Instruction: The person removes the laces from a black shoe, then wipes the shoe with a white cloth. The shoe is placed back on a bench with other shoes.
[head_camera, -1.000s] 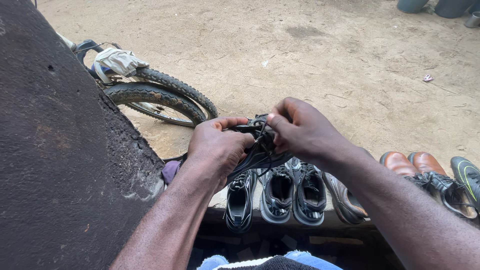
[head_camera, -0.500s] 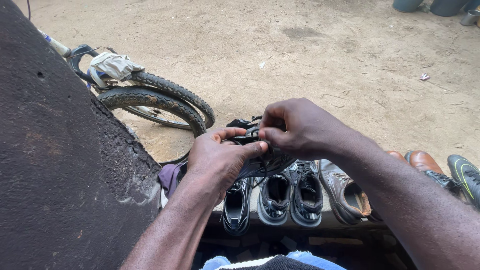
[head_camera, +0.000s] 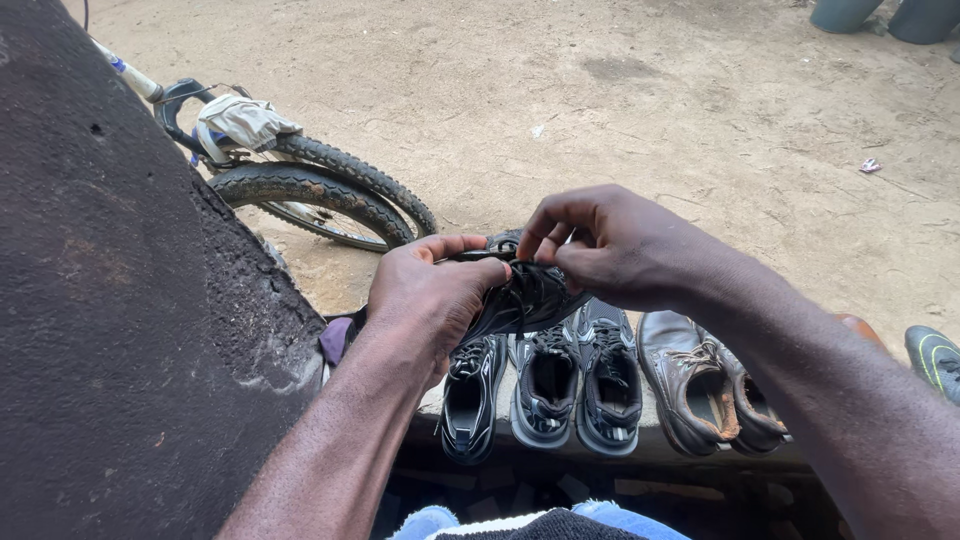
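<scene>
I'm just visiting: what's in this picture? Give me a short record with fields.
Left hand: left hand grips a black lace-up shoe from the side
Right hand: right hand pinches at the shoe's top
Below: row of black sneakers and brown leather shoes on a ledge
Left: bicycle wheels
Ground: sandy dirt

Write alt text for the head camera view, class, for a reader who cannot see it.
Two bare hands hold a black shoe in the air, the left hand gripping its side and the right hand pinching at its top. Below, black sneakers and brown leather shoes sit in a row on a ledge; bicycle wheels lie on sandy ground.
</scene>
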